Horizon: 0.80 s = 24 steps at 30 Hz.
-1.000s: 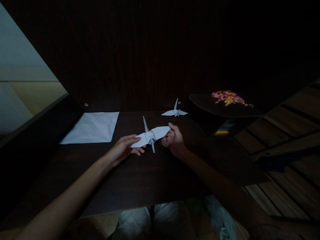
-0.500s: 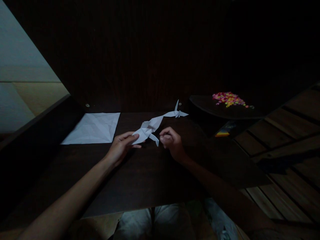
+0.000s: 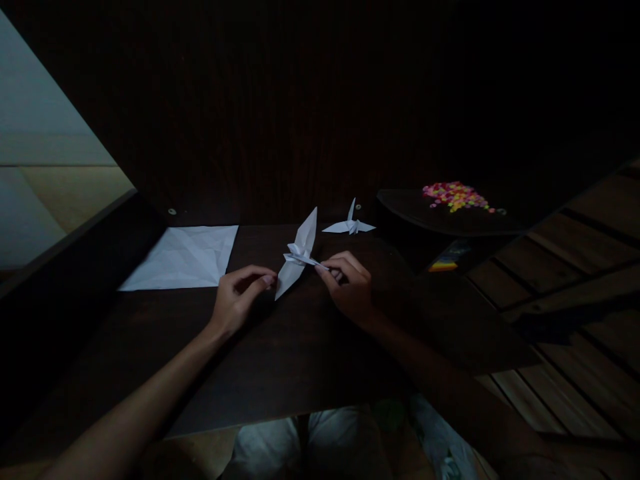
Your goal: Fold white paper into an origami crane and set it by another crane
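Observation:
A folded white paper crane [image 3: 293, 270] is tilted in the middle, its long wings pointing up-right and down-left. My right hand [image 3: 353, 287] pinches the narrow point at its right side between thumb and fingers. On the other side, my left hand [image 3: 240, 300] has its thumb and index fingertips pressed together beside the lower wing. Whether they grip the wing's edge or anything small cannot be made out. Behind, a second, smaller-looking white paper crane [image 3: 353, 227] rests on the dark table near the back panel, apart from both hands.
A creased white paper sheet [image 3: 185, 257] lies at left on the dark table [image 3: 280, 360]. At right, a rounded shelf [image 3: 405, 207] bears a heap of small colourful pieces [image 3: 457, 195]. A striped colourful item [image 3: 445, 265] is underneath. A slatted wooden surface [image 3: 575, 320] lies further right.
The held crane has turned, its wings now steeper and apart from the crane behind. My right hand has taken hold of its point. My left fingers have shifted off the wing's face to its edge.

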Available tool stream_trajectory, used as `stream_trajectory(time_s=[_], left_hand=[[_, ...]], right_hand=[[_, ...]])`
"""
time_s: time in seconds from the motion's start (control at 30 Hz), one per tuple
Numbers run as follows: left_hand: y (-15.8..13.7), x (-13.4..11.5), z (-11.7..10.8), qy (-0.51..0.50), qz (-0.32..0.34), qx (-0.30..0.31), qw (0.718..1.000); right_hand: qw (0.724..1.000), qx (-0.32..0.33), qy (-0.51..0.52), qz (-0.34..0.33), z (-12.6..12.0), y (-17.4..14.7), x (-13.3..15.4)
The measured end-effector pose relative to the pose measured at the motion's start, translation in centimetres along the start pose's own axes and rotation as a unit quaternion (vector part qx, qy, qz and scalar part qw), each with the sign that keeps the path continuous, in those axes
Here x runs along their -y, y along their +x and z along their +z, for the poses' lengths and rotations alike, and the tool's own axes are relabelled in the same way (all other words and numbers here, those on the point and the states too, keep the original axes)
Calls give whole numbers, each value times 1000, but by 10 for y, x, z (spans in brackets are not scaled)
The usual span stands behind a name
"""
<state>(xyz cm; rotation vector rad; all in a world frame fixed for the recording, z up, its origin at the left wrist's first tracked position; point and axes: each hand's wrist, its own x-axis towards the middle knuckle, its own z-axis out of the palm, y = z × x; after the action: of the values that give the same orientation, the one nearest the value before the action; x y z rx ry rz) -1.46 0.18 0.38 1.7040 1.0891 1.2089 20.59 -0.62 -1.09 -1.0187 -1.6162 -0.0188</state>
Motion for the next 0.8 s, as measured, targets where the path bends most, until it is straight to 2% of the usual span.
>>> stream_trajectory(time_s=[0.17,0.37,0.57,0.8], left_hand=[[-2,1,0,123,159,-91,975],[-2,-6,5,199,270,-80,939],[0,-8,7,207,306,-41,928],[3,1,1,191,275,6,942]], right_hand=[[999,22,-29,-41,1,-4,-7],[997,77,1,-25,0,-5,-4],[994,100,21,-33,-2,-4,-1],[994,93,11,-49,-2,-2,-1]])
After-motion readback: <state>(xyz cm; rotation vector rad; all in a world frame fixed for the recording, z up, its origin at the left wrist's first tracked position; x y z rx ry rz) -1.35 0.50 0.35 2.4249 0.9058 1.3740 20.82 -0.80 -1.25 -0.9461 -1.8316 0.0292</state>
